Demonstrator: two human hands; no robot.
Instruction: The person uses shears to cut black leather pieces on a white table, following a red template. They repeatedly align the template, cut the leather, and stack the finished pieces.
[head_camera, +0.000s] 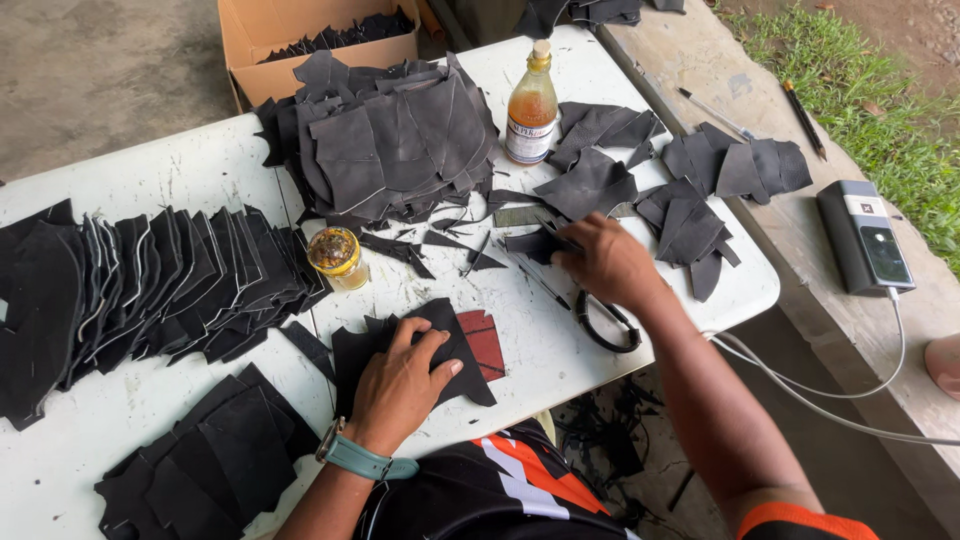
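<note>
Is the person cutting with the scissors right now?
No, the scissors lie on the white table beside the right hand, which reaches for a black piece, while the left hand presses another black piece.

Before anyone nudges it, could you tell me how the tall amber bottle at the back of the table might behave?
The amber bottle is tall and narrow, so a push high up would probably tip it. It stands on the white table among black cut pieces, which might catch its base. It looks mostly full, so likely fairly heavy for its size.
</note>
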